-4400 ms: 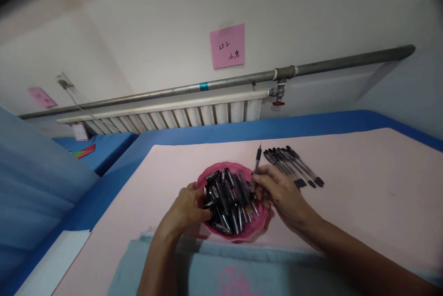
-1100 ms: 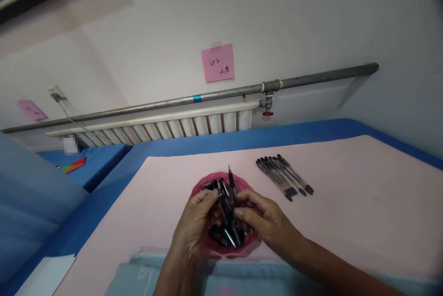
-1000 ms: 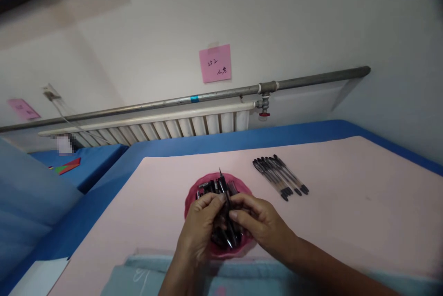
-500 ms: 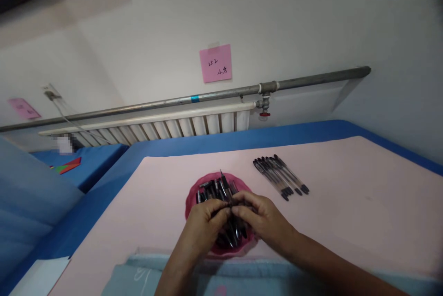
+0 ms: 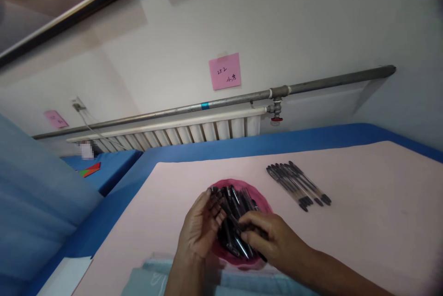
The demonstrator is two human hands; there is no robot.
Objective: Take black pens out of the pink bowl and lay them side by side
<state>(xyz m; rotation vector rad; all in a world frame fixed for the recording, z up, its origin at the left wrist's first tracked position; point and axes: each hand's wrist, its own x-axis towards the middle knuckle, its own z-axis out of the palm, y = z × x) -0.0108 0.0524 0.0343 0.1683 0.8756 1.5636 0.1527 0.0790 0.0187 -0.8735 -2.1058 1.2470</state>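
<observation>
A round pink basket (image 5: 262,194) heaped with black pens (image 5: 238,199) stands in front of me, partly covered by both hands. My left hand (image 5: 201,224) is over its left side, palm turned inward and fingers loosely curved, with nothing I can make out in it. On the right side of the basket, my right hand (image 5: 266,236) is closed, thumb and fingers pinching a dark pen that points toward the left hand. To the right, several clear-barrelled pens with black caps (image 5: 294,183) lie side by side in a slanted row.
A pink sheet (image 5: 363,204) covers the blue table (image 5: 304,134). Light blue cloth (image 5: 145,280) lies along the near edge, and a white sheet (image 5: 65,277) at lower left. Behind are a radiator (image 5: 194,132) and a pipe with a red-handled valve (image 5: 276,118).
My hands have separated from their meeting point over the basket. The left has turned its palm inward with fingers loosened; the right stays pinched. The whole view has shifted slightly.
</observation>
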